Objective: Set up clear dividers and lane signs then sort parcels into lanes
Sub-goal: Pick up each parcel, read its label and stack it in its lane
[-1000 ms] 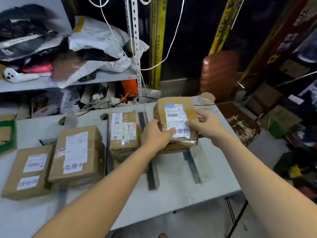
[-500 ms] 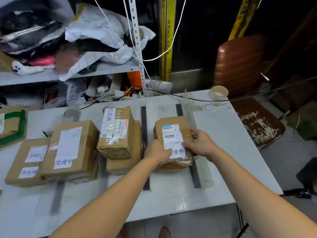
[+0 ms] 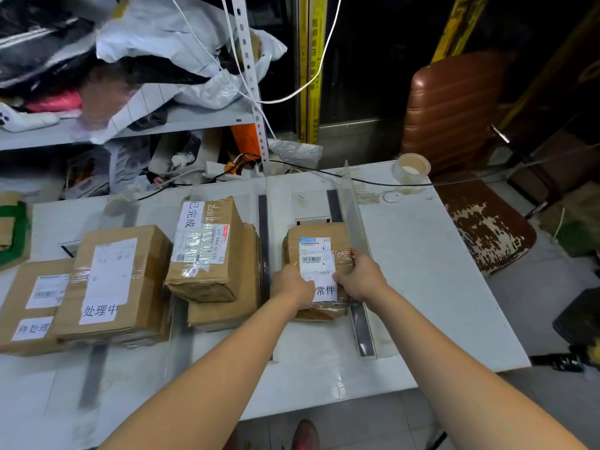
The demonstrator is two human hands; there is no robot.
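A small brown parcel (image 3: 316, 251) with a white label lies on the white table (image 3: 422, 271), in the lane between two dark strips. My left hand (image 3: 292, 284) grips its near left edge and my right hand (image 3: 360, 277) its near right edge. A clear divider (image 3: 352, 206) stands upright along the parcel's right side. Left of the dark strip (image 3: 263, 228), a taped parcel (image 3: 207, 251) rests tilted on a flatter one (image 3: 227, 308). Farther left sit a tall parcel (image 3: 117, 280) and a low parcel (image 3: 29, 306), both with white signs.
A tape roll (image 3: 410, 167) sits at the table's far right corner. A black cable (image 3: 324, 173) runs across the back edge. Cluttered shelves (image 3: 130, 125) rise behind the table. A brown chair (image 3: 454, 125) stands to the right. The table's right part holds nothing.
Both hands have brought the small parcel down from the air onto the table beside the clear divider. The view has tilted downward.
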